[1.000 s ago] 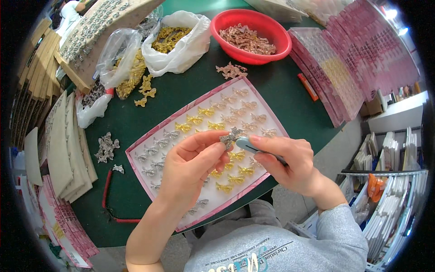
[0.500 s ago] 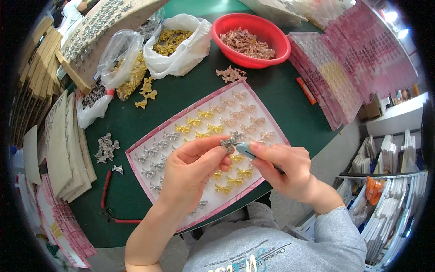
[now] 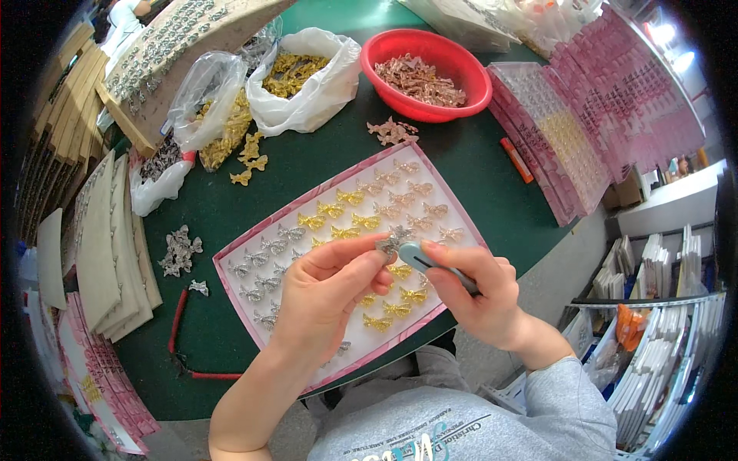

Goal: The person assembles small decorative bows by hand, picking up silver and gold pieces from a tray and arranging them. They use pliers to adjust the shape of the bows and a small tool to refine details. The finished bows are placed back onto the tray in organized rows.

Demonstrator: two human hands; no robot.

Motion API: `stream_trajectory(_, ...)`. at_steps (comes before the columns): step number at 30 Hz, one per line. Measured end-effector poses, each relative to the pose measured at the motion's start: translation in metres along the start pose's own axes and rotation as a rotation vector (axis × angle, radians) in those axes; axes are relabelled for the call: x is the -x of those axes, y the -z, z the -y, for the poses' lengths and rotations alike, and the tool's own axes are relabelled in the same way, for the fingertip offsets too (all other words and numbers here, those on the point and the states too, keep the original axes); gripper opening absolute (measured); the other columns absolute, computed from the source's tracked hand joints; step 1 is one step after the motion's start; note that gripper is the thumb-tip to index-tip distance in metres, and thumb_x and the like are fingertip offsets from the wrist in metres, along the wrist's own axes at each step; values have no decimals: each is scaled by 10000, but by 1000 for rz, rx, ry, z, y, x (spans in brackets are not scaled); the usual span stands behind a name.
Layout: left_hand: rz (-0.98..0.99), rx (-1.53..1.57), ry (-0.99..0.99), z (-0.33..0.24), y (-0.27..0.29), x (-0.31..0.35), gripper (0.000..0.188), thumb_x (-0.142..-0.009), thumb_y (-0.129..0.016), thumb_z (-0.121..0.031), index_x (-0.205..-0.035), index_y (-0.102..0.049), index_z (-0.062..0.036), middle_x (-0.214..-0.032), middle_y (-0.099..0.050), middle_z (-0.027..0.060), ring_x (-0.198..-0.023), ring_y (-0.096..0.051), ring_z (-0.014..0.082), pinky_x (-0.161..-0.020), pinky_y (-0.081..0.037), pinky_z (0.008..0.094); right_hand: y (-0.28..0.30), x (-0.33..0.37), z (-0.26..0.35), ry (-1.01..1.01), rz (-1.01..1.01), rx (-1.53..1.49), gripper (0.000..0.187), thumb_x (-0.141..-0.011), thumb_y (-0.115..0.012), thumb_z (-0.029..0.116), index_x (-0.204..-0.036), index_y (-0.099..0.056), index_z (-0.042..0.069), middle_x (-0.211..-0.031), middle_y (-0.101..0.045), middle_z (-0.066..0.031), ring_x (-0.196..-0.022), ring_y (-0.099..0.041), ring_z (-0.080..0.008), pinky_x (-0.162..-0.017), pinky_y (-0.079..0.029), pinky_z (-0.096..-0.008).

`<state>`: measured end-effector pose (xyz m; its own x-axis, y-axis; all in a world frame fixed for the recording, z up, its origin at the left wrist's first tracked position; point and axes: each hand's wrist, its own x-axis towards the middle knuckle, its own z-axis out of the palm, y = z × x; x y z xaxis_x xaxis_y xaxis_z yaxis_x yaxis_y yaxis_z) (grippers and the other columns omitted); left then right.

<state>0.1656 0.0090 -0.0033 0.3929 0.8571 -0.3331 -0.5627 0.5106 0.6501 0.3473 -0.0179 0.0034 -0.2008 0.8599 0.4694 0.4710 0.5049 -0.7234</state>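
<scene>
A silver bow-shaped ornament (image 3: pixel 394 239) is pinched between the thumb and fingers of my left hand (image 3: pixel 323 280). My right hand (image 3: pixel 486 290) grips a rounded grey-blue hand tool (image 3: pixel 416 256) with a dark slot, its tip against or very near the ornament; contact cannot be made out. Both hands are above a white board with a pink border (image 3: pixel 233 300). Rows of silver, gold (image 3: pixel 377 323) and rose-coloured bows (image 3: pixel 435 210) sit on it. My hands and forearms cover some of the rows.
Loose silver bows (image 3: pixel 181 251) lie left of the board, near a red cord (image 3: pixel 177 323). Behind stand a white bag (image 3: pixel 338 81) of gold pieces and a red basin (image 3: pixel 478 91) of rose pieces. Stacked pink boards (image 3: pixel 569 146) and an orange-red marker (image 3: pixel 516 160) are at the right.
My right hand has shifted slightly left and down, and the tool has turned so that more of its slotted side shows. My left hand keeps the ornament in nearly the same place.
</scene>
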Motion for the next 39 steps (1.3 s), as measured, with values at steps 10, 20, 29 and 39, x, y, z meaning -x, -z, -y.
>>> stream_trajectory(10, 21, -218, 57, 1, -46, -9, 222, -807, -563, -35, -1013, -569, 50, -855, -615, 98, -702, -584, 118, -656, -487, 233, 27, 25, -3, -275, -166, -243, 241, -787, -583, 8, -1022, -537, -16, -949, -614, -124, -727, -593, -110, -573, -462, -213)
stream_trajectory(20, 170, -241, 275, 50, -116, -36, 255, -818, -559, -43, -1044, -536, 71, -893, -592, 130, -707, -566, 121, -653, -482, 211, 120, 103, -32, -377, -267, -1407, 231, -838, -544, 194, -970, -495, 11, -790, -578, -111, -418, -334, -21, -347, -246, -167)
stream_trajectory(29, 186, -282, 377, 79, -144, -39, 238, -817, -560, -42, -1026, -542, 71, -893, -595, 138, -716, -572, 130, -648, -488, 218, 130, 123, -26, -321, -498, -256, 241, -797, -586, 55, -1022, -522, -1, -834, -622, -102, -556, -535, -77, -451, -420, -231)
stream_trajectory(39, 236, -289, 381, 94, -148, -41, 218, -820, -556, -49, -1019, -553, 39, -892, -599, 103, -722, -568, 113, -645, -480, 206, 140, 119, -28, 98, -388, 447, 318, -679, -689, 59, -972, -572, 25, -543, -502, -21, -400, -454, -133, -348, -341, -253)
